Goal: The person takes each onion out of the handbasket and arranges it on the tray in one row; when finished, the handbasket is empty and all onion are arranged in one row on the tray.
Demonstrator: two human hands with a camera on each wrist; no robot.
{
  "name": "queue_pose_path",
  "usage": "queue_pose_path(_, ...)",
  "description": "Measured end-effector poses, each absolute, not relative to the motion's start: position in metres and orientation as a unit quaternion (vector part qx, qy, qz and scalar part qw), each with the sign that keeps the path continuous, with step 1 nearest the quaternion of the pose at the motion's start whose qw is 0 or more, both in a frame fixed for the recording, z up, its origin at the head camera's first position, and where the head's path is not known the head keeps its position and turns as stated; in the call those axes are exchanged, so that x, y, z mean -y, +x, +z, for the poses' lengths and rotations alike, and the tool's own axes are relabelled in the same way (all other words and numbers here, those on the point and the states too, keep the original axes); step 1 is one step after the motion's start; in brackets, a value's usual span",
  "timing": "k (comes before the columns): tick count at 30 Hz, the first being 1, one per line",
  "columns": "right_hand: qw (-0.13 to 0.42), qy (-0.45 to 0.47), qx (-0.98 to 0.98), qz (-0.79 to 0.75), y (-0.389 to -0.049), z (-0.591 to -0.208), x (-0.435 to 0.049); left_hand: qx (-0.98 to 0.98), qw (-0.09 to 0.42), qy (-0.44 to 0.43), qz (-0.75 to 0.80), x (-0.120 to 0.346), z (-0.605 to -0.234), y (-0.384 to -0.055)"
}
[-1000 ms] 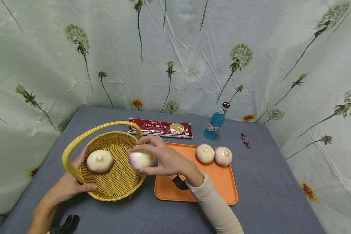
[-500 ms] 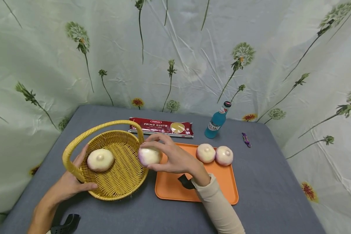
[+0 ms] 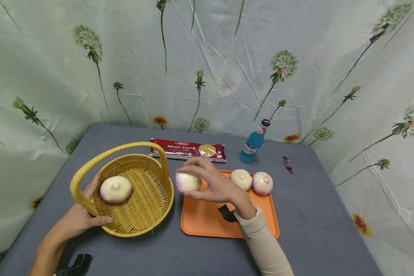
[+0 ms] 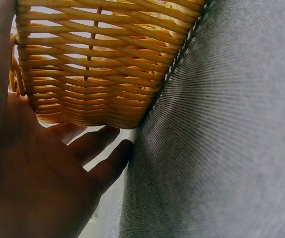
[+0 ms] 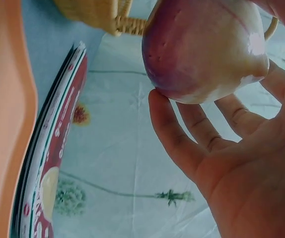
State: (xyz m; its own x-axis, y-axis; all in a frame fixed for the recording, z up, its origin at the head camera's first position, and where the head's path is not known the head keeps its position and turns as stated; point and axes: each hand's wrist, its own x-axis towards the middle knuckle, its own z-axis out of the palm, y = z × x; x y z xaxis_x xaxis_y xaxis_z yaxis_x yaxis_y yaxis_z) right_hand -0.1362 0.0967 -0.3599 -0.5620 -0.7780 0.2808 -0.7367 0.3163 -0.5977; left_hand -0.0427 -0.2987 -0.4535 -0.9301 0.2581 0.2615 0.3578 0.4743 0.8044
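My right hand (image 3: 212,182) grips a white-and-purple turnip (image 3: 187,181), thumb on one side and fingers on the other. It is held up between the basket and the tray's left edge; the right wrist view shows the purple side of this turnip (image 5: 202,49). My left hand (image 3: 77,220) holds the yellow wicker basket (image 3: 143,203) by its left side, near the foot of the arched handle. Beneath the weave in the left wrist view, fingers of the left hand (image 4: 48,168) spread along the wall. Inside the basket lies another turnip (image 3: 115,189).
On the orange tray (image 3: 210,222) two turnips (image 3: 241,179) sit side by side at the back right. Behind stand a red pasta packet (image 3: 188,149) and a blue bottle (image 3: 252,143). A purple wrapped candy (image 3: 288,164) lies at right on the grey table (image 3: 314,230).
My right hand has moved right with its turnip, from over the basket's right rim to above the tray's left edge. The left hand and basket stay in place.
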Motion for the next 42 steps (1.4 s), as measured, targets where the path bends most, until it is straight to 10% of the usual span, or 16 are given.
queue_pose_path(42, 0.057, -0.348, -0.87, -0.344, -0.157, -0.376, -0.152, 0.851, 0.052, -0.189, -0.488, 0.299, -0.453, -0.041)
